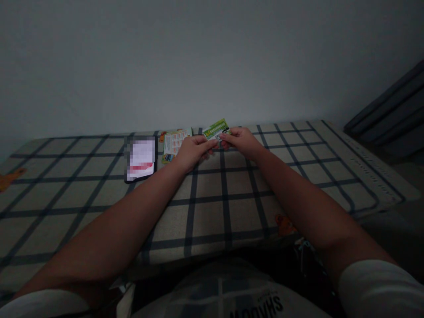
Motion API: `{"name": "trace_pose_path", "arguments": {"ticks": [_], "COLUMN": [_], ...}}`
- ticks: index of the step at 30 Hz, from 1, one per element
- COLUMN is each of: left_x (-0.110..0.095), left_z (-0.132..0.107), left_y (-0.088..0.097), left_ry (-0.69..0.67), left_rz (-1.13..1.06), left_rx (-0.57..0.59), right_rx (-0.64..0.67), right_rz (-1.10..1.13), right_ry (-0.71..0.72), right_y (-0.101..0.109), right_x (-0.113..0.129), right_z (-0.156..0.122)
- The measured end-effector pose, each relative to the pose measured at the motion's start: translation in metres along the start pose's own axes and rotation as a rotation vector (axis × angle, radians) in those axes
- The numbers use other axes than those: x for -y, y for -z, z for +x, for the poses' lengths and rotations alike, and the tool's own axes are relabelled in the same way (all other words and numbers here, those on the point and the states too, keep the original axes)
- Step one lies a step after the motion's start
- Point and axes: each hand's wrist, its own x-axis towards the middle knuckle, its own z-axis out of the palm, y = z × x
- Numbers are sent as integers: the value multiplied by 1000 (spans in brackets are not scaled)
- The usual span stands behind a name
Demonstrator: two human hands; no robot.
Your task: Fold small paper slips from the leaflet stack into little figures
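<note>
A small green and white printed card point(216, 128) is held up over the far side of the table, tilted toward me. My left hand point(195, 151) pinches its lower edge between thumb and fingers. On the other side, my right hand point(241, 140) grips its right corner, thumb on the front. The two hands almost meet at the card's lower edge. Behind and left of my left hand lies a green and white printed sheet point(174, 145), flat on the cloth and partly hidden by that hand. The card's small print is too blurred to read.
A lit phone point(141, 158), its screen pixelated, lies left of the sheet. A checked cloth point(212, 207) with dark lines covers the table. A plain pale wall point(212, 62) rises behind the table, and dark slanted panels point(391, 110) stand at the right.
</note>
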Motion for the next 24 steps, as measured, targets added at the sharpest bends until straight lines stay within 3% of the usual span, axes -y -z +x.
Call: {"name": "trace_pose_path", "arguments": {"ticks": [7, 14, 19, 24], "left_x": [-3, -2, 2, 5], "left_z": [-2, -1, 4, 6], "left_y": [0, 4, 6, 6], "left_ry": [10, -123, -146, -99], "left_rz": [81, 287, 276, 251], "left_rx": [-35, -46, -69, -75], "right_rx": [29, -15, 19, 26], "right_rz": [-66, -51, 36, 38], "right_ry": [39, 20, -38, 25], "right_y": [-1, -6, -5, -3], "right_x": [3, 2, 0, -5], "right_z": [-2, -2, -2, 1]}}
